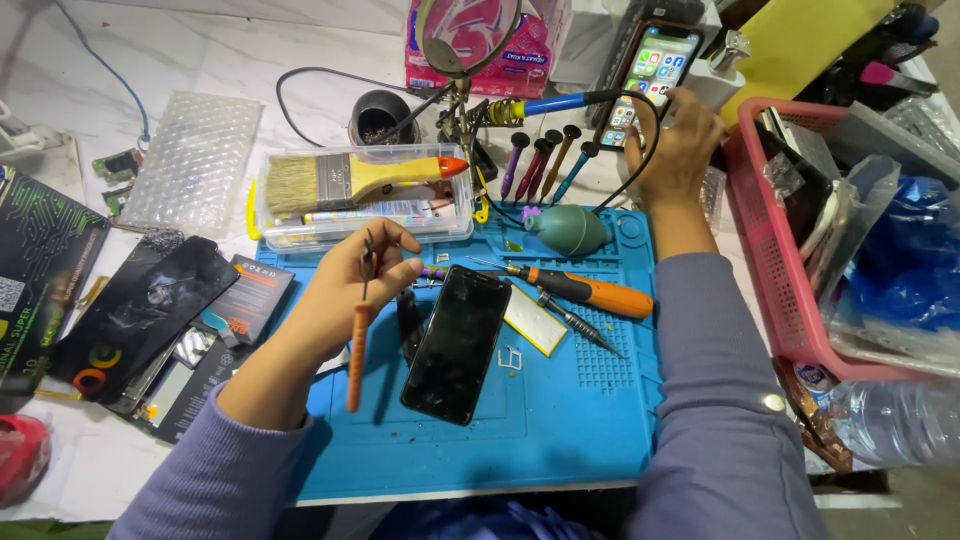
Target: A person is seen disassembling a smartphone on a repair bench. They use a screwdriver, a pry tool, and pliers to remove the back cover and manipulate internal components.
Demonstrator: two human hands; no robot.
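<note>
My left hand [355, 285] holds a thin tool with an orange ribbed handle [357, 355] upright above the blue work mat [560, 430]. Just right of it a dark phone [457, 343] lies face up on the mat. My right hand [683, 130] reaches to the back of the table and touches a second phone [649, 75] with a lit screen of icons, propped upright. An orange-handled screwdriver [590, 292] and a slim grey tool [578, 324] lie on the mat between my arms, beside a small yellowish flat part [533, 320].
A clear box [360, 205] carrying a paintbrush stands at the mat's back edge. Behind it are a magnifier stand [465, 40], a soldering iron [545, 105], several screwdrivers and a teal air blower [570, 230]. A pink basket [775, 270] is at right, dark boxes [150, 310] at left.
</note>
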